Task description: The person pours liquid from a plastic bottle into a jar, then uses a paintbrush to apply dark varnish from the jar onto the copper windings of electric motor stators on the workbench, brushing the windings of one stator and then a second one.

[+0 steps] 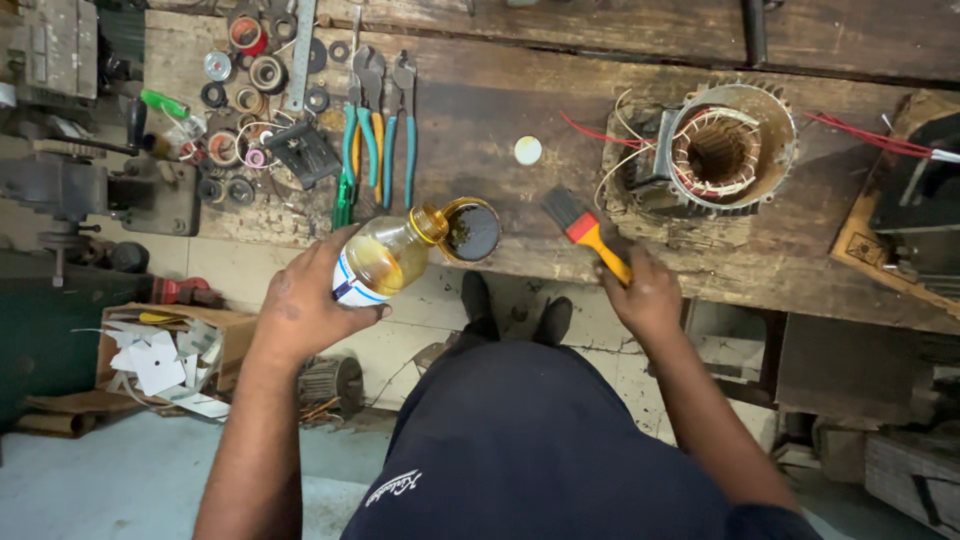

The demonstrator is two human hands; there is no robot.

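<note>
My left hand (pixel 305 310) wraps its grip around the belly of a small clear bottle (pixel 385 258) of amber liquid, tipped with its neck toward two o'clock over a small round cup (pixel 472 230) of dark fluid at the near edge of the wooden worktop (pixel 500 110). The bottle looks light, hard and likely slick with oil, so I judge the wide labelled middle the safest hold. My right hand (pixel 648 295) is clamped on the orange handle of a paintbrush (pixel 588 232), bristles pointing to eleven o'clock; it seems light and stiff. At one o'clock sits an open motor stator (pixel 725 150) with copper windings; pliers (pixel 380 135) lie at eleven o'clock.
</note>
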